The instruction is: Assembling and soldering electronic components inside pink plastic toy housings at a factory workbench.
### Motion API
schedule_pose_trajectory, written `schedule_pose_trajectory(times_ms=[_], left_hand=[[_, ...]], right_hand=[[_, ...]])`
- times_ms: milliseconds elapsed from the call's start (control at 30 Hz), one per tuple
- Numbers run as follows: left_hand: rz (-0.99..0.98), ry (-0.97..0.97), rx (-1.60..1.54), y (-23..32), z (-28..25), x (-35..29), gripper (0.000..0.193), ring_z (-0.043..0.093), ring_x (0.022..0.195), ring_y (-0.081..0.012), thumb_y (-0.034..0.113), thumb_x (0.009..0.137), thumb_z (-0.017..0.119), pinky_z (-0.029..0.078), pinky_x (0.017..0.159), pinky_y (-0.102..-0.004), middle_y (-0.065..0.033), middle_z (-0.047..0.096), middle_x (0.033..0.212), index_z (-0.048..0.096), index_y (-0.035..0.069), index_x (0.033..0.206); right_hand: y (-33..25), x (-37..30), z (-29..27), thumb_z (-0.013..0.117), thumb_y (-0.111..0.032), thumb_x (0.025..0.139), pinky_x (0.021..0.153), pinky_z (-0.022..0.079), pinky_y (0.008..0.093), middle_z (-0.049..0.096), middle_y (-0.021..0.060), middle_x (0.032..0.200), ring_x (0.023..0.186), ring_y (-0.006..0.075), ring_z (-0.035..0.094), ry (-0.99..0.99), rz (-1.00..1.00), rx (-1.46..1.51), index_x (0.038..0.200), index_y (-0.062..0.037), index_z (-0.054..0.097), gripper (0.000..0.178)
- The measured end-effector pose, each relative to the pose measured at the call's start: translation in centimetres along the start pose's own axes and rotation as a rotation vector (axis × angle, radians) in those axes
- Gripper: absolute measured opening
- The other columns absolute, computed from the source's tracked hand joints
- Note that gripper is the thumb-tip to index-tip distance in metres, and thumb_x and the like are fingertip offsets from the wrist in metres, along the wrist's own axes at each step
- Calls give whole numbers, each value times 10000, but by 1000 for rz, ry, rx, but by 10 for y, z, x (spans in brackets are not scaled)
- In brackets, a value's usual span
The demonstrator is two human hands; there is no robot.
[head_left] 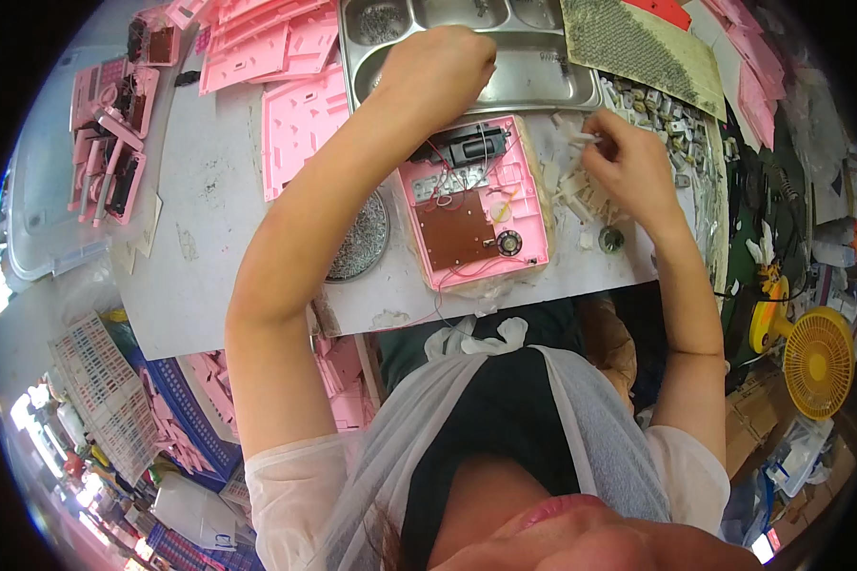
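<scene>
We have the open casing [474, 202] lying on the table [209, 209] straight ahead of us, with a circuit board [455, 231] inside it; behind it stands the metal tray [533, 76], and our left hand [438, 71] reaches into that tray; to the right of the casing lies a heap of small plastic parts [571, 181], where our right hand [628, 167] rests; left of the casing sits a round dish of screws [360, 238]; further left and behind lie stacked casing shells [267, 43].
</scene>
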State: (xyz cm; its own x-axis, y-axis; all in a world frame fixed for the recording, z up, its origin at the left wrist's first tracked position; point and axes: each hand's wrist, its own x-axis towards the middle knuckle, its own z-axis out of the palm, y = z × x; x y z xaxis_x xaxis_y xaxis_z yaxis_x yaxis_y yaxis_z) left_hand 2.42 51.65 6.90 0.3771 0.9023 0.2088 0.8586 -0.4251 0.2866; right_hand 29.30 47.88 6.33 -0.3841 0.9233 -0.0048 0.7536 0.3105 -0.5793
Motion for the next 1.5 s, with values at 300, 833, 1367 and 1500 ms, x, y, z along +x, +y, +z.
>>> schedule_pose_trajectory(times_ms=[300,833,1367,1500], left_hand=[[-56,50,63,3,1,20,174,705,852,-352,159,871,621,562,727,-449,-158,721,928,696,35,968],[-701,-304,-2235,98,-4,-170,207,356,557,-32,234,1054,561,270,465,-186,-1,522,820,598,34,1090],[-698,-407,-2155,99,-3,-183,204,376,544,-31,223,1045,578,262,449,-192,10,529,766,636,31,1082],[-731,-436,-2133,105,-2,-179,212,376,535,-21,237,1047,580,263,446,-187,26,526,760,638,38,1092]], right_hand=[[23,-47,-11,665,-88,951,605,386,177,604,-39,805,660,24,495,197,123,871,1000,-12,604,109],[-69,-56,45,568,-244,921,986,442,455,669,145,1211,1115,341,543,-49,-669,646,1122,-78,629,267],[-53,-66,40,496,-358,997,1009,437,474,670,177,1268,1144,349,556,-130,-660,697,1170,-72,641,364],[-45,-75,49,572,-312,960,999,450,457,647,134,1305,1159,341,546,-164,-687,689,1209,-73,642,352]])
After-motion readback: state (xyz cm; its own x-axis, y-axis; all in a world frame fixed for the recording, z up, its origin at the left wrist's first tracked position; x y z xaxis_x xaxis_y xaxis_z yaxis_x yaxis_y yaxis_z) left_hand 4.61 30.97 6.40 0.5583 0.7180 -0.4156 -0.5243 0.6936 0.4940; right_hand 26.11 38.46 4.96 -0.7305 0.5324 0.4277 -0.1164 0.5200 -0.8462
